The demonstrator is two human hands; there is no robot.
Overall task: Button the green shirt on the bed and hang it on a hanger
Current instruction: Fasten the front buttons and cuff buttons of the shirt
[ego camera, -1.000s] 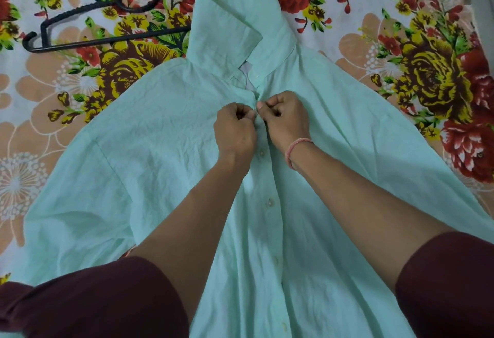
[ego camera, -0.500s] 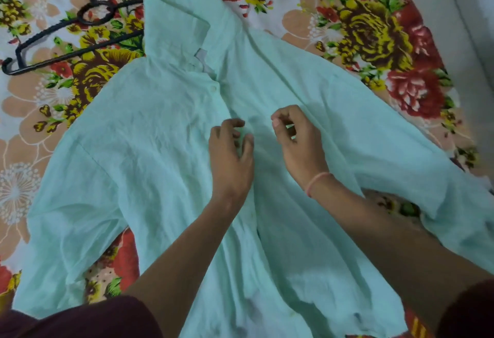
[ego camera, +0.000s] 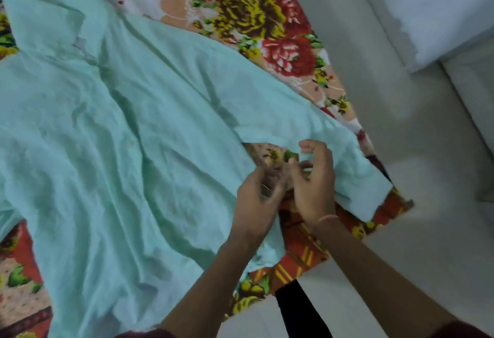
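Note:
The pale green shirt (ego camera: 120,137) lies spread front-up on the flowered bedsheet (ego camera: 240,11), its collar (ego camera: 48,24) at the upper left. One button (ego camera: 130,143) shows on the closed front. The shirt's right sleeve (ego camera: 334,155) stretches toward the bed's corner. My left hand (ego camera: 256,198) and my right hand (ego camera: 312,182) hover close together over the gap between the shirt's side and that sleeve. Their fingers are curled and apart, and I see nothing held in either. The picture is blurred. The hanger is out of view.
The bed's corner (ego camera: 395,204) is just right of my hands, and the pale floor (ego camera: 401,137) lies beyond it. A white wall or block (ego camera: 441,3) fills the top right. A dark leg (ego camera: 296,311) shows below the bed's edge.
My view has swung right, so the hanger has left the frame. Both hands have left the shirt's front near the collar and moved down and right to the sleeve.

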